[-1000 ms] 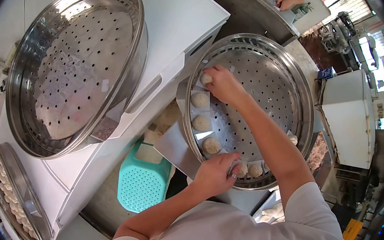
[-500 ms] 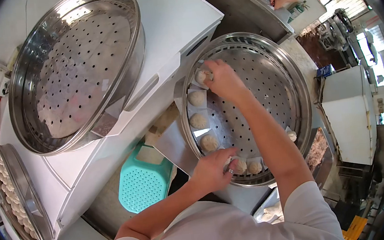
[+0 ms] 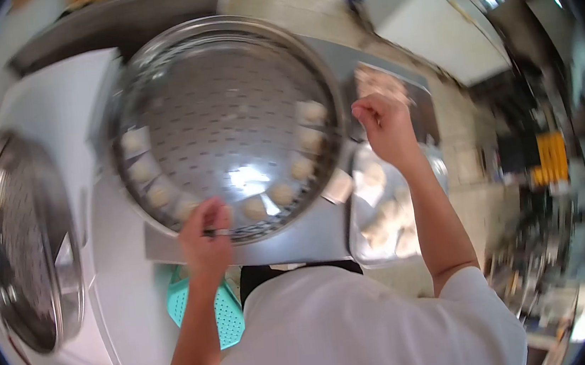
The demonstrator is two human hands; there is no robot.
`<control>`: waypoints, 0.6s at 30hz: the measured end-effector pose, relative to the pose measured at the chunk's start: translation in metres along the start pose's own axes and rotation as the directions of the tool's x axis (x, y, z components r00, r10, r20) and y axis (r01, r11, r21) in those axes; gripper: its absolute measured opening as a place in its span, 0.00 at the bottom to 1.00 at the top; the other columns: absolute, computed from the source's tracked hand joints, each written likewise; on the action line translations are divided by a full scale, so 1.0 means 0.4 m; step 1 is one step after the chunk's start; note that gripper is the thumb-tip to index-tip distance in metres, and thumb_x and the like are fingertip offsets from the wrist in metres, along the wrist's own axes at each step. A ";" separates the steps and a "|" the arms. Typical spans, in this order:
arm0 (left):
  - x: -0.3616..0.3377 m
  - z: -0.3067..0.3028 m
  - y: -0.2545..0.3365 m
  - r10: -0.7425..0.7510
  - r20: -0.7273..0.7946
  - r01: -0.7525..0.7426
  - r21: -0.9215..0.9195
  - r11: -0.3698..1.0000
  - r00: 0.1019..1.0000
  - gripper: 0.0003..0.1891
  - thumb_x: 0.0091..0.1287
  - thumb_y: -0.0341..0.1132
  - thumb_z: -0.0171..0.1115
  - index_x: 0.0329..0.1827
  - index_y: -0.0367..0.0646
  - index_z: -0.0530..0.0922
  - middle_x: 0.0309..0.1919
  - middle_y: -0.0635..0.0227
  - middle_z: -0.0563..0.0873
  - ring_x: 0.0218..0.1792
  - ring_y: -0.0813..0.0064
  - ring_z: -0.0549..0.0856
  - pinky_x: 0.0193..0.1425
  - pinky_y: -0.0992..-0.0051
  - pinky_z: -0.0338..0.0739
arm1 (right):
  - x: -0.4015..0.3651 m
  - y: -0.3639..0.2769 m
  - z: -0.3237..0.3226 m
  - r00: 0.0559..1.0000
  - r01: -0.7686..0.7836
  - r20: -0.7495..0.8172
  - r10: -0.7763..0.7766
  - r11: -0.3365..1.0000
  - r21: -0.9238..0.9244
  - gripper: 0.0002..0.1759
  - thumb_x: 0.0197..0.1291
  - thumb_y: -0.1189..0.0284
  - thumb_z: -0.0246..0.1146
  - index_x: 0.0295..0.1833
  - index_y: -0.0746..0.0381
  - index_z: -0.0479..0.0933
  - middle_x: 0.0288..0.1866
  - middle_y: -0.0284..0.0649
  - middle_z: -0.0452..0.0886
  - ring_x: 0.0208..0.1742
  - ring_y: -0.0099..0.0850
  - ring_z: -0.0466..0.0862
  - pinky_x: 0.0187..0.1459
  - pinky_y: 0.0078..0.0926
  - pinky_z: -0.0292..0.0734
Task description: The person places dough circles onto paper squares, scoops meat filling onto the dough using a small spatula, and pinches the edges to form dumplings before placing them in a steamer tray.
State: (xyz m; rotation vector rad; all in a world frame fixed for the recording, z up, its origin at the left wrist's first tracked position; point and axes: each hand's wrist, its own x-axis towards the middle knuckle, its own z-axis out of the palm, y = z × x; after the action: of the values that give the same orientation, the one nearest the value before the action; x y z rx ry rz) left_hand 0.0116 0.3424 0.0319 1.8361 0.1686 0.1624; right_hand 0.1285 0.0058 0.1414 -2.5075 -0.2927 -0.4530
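Observation:
A large round perforated steamer tray (image 3: 220, 104) holds several pale buns on paper squares along its inner edge, such as the bun (image 3: 310, 113) at its right. My left hand (image 3: 206, 238) is at the tray's lower rim, its fingers closed round a thin dark object that is blurred. My right hand (image 3: 386, 126) is above the metal trays to the right, fingers curled together; whether it holds anything is hidden. Near it are a container of minced filling (image 3: 378, 84) and a tray of pale dough pieces (image 3: 389, 219).
A second steamer tray (image 3: 24, 239) leans at the left on a white surface. Below the work surface is a turquoise perforated stool (image 3: 228, 317). A white cabinet (image 3: 432, 22) stands at the upper right, with an orange object (image 3: 550, 157) farther right.
The view has turned and moved right. My right hand has left the bun at the steamer's edge and is now over the filling and dough trays. My left hand remains by the lower rim.

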 end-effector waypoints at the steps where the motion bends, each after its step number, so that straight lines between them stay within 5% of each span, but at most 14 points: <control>1: -0.004 0.023 0.035 0.011 0.009 -0.011 0.008 1.000 1.000 0.11 0.74 0.35 0.68 0.52 0.38 0.87 0.40 0.59 0.91 0.39 0.70 0.89 0.48 0.72 0.83 | -0.063 0.053 -0.074 0.993 -0.110 -0.045 0.110 0.994 0.011 0.07 0.65 0.74 0.69 0.38 0.68 0.84 0.27 0.47 0.84 0.27 0.36 0.83 0.34 0.33 0.79; 3: -0.014 0.085 0.070 0.141 0.143 -0.144 0.008 0.990 0.980 0.08 0.73 0.33 0.68 0.48 0.37 0.87 0.40 0.60 0.91 0.38 0.70 0.89 0.47 0.74 0.82 | -0.191 0.150 -0.195 0.947 -0.275 -0.149 0.286 0.957 0.087 0.12 0.67 0.70 0.70 0.35 0.70 0.83 0.23 0.45 0.81 0.23 0.27 0.77 0.29 0.29 0.74; 6: -0.062 0.220 0.138 0.278 0.341 -0.279 -0.048 0.959 0.898 0.08 0.70 0.32 0.71 0.43 0.34 0.87 0.39 0.60 0.91 0.38 0.72 0.88 0.45 0.75 0.81 | -0.397 0.261 -0.337 0.820 -0.545 -0.197 0.537 0.838 0.014 0.14 0.66 0.69 0.72 0.34 0.70 0.83 0.21 0.45 0.79 0.22 0.27 0.75 0.27 0.30 0.72; 8: -0.107 0.341 0.147 0.350 0.463 -0.349 -0.091 0.932 0.814 0.10 0.68 0.33 0.73 0.45 0.34 0.87 0.39 0.59 0.91 0.39 0.71 0.89 0.45 0.73 0.82 | -0.516 0.292 -0.383 0.788 -0.574 -0.232 0.571 0.817 0.060 0.14 0.66 0.69 0.71 0.35 0.71 0.83 0.20 0.46 0.79 0.21 0.28 0.74 0.27 0.32 0.71; 11: -0.224 0.555 0.220 0.141 0.621 -0.207 0.036 0.978 0.771 0.13 0.66 0.36 0.74 0.47 0.36 0.86 0.41 0.59 0.91 0.42 0.65 0.91 0.46 0.66 0.84 | -0.685 0.366 -0.425 0.723 -0.654 -0.192 0.663 0.747 0.119 0.13 0.67 0.70 0.69 0.36 0.71 0.84 0.22 0.46 0.80 0.22 0.29 0.75 0.28 0.33 0.72; 14: -0.332 0.735 0.223 0.047 0.681 -0.341 0.303 0.890 0.731 0.12 0.67 0.35 0.73 0.48 0.37 0.88 0.42 0.54 0.91 0.40 0.62 0.89 0.49 0.66 0.84 | -0.840 0.443 -0.436 0.715 -0.660 -0.140 0.685 0.727 0.187 0.12 0.67 0.71 0.69 0.37 0.70 0.84 0.22 0.47 0.80 0.22 0.29 0.76 0.28 0.32 0.72; 18: -0.425 0.855 0.116 0.140 0.652 -0.537 0.462 0.706 0.745 0.15 0.68 0.38 0.72 0.51 0.38 0.86 0.44 0.53 0.90 0.42 0.55 0.88 0.49 0.64 0.83 | -0.975 0.502 -0.466 0.695 -0.691 -0.017 0.719 0.674 0.260 0.11 0.67 0.71 0.70 0.37 0.70 0.84 0.21 0.46 0.79 0.21 0.30 0.75 0.28 0.32 0.71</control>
State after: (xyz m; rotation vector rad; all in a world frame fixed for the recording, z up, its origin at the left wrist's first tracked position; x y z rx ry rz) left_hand -0.0854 -0.0264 -0.0186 2.4947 -0.6649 -0.2253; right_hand -0.2170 -0.3065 0.0393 -2.1206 0.6429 -0.2164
